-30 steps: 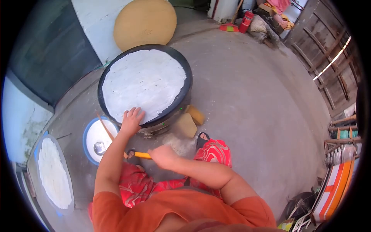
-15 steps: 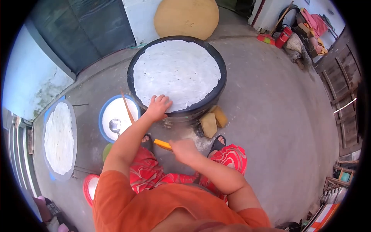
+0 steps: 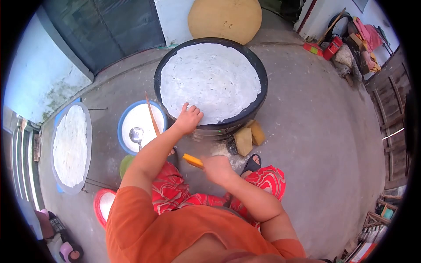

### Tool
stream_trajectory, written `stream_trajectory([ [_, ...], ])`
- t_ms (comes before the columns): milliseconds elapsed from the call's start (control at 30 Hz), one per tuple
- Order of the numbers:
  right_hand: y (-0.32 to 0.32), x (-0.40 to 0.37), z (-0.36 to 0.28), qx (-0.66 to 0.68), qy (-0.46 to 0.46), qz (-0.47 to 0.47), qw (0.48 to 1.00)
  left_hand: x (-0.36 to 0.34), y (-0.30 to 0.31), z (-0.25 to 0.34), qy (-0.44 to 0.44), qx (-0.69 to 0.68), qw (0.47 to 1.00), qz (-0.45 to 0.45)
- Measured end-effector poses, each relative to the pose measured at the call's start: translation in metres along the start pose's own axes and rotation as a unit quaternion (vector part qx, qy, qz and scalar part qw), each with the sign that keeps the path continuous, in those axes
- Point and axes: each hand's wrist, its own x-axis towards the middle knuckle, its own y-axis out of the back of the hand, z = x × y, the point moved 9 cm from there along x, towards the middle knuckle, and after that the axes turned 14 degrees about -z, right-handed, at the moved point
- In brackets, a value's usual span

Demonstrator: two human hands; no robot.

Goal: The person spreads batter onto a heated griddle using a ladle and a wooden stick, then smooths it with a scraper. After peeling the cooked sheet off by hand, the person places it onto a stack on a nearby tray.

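A wide thin white batter sheet [image 3: 210,81] covers most of a round black griddle [image 3: 262,83]. My left hand [image 3: 189,119] is at the griddle's near left side, its fingers apart over the edge of the sheet. Lower down, in front of my body, my right hand [image 3: 218,168] grips a yellow scraper [image 3: 193,161] that points left, away from the griddle. Left of the griddle stands a blue basin [image 3: 120,131] of white batter, with a metal ladle [image 3: 136,134] and a wooden stick [image 3: 152,115] in it.
Another white sheet [image 3: 70,147] lies on a round board at the left. A red basin [image 3: 97,206] sits by my left side. Yellowish blocks [image 3: 243,141] stand beside the griddle's base. A large round board [image 3: 225,19] leans at the back wall; a red-handled broom [image 3: 312,48] is behind right.
The whole view has shifted, so the griddle appears further right. My left hand stays at the sheet's near edge with its fingers slightly repositioned; my right hand still holds the scraper.
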Motion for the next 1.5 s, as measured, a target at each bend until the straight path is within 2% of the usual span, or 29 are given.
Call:
stream_trajectory([
  [167, -0.002, 0.0, 0.007, 0.009, -0.011, -0.021, 1.0, -0.007, 0.018, 0.002, -0.01, -0.026, 0.999, 0.015],
  [233, -0.003, 0.0, 0.013, 0.026, -0.043, -0.048, 0.998, -0.008, 0.023, 0.0, -0.015, -0.033, 0.999, 0.026],
  [367, 0.004, -0.002, 0.019, 0.071, -0.088, -0.033, 0.993, -0.009, 0.027, -0.02, 0.006, -0.059, 0.995, 0.083],
  [433, 0.016, -0.008, 0.025, 0.105, -0.084, 0.053, 0.99, -0.011, 0.034, -0.026, 0.007, -0.071, 0.991, 0.114],
  [467, 0.013, -0.007, 0.029, 0.103, -0.083, 0.052, 0.99, -0.014, 0.038, -0.03, 0.015, -0.086, 0.987, 0.134],
  [533, 0.015, -0.007, 0.035, 0.084, -0.048, 0.12, 0.988, -0.019, 0.05, -0.033, 0.022, -0.102, 0.982, 0.155],
  [567, 0.011, -0.006, 0.043, 0.083, -0.049, 0.12, 0.988, -0.022, 0.059, -0.033, 0.018, -0.11, 0.98, 0.167],
  [633, 0.002, -0.001, 0.048, 0.089, 0.016, 0.112, 0.99, -0.029, 0.076, -0.031, 0.013, -0.118, 0.976, 0.181],
  [667, -0.001, 0.002, 0.056, 0.085, 0.017, 0.113, 0.99, -0.036, 0.089, -0.029, -0.001, -0.117, 0.968, 0.22],
  [733, -0.021, 0.009, 0.099, 0.135, -0.131, 0.045, 0.981, -0.049, 0.113, -0.027, -0.009, -0.118, 0.957, 0.266],
  [767, -0.021, 0.009, 0.105, 0.13, -0.128, 0.042, 0.982, -0.058, 0.125, -0.025, -0.014, -0.123, 0.949, 0.291],
  [833, -0.014, -0.012, 0.148, 0.134, -0.304, 0.102, 0.938, -0.075, 0.145, -0.022, -0.012, -0.128, 0.939, 0.32],
  [900, -0.023, -0.033, 0.186, 0.175, -0.428, 0.117, 0.879, -0.087, 0.156, -0.017, -0.016, -0.138, 0.943, 0.303],
  [933, -0.029, -0.033, 0.198, 0.17, -0.423, 0.117, 0.882, -0.094, 0.16, -0.016, -0.017, -0.146, 0.942, 0.302],
  [1000, -0.029, -0.053, 0.22, 0.197, -0.444, 0.261, 0.834, -0.11, 0.165, -0.015, -0.018, -0.149, 0.94, 0.305],
  [1033, -0.025, -0.054, 0.219, 0.194, -0.44, 0.26, 0.837, -0.118, 0.168, -0.015, -0.026, -0.153, 0.939, 0.306],
  [1100, 0.001, -0.05, 0.198, 0.174, -0.304, 0.34, 0.873, -0.135, 0.177, -0.022, -0.011, -0.152, 0.94, 0.306],
  [1167, 0.003, -0.046, 0.199, 0.207, -0.278, 0.313, 0.884, -0.15, 0.179, -0.038, 0.031, -0.175, 0.943, 0.281],
  [1233, 0.016, -0.027, 0.185, 0.23, -0.109, 0.297, 0.92, -0.164, 0.174, -0.068, 0.073, -0.2, 0.936, 0.28],
  [1267, 0.029, -0.021, 0.179, 0.227, -0.099, 0.289, 0.925, -0.17, 0.172, -0.089, 0.107, -0.224, 0.928, 0.278],
  [1333, 0.085, -0.011, 0.131, 0.242, -0.164, 0.215, 0.932, -0.187, 0.167, -0.141, 0.156, -0.298, 0.901, 0.275],
  [1400, 0.134, 0.013, 0.09, 0.194, -0.084, 0.241, 0.947, -0.216, 0.17, -0.191, 0.215, -0.344, 0.873, 0.271],
  [1500, 0.21, 0.054, -0.019, 0.087, -0.012, 0.232, 0.969, -0.277, 0.173, -0.276, 0.221, -0.408, 0.806, 0.367],
])
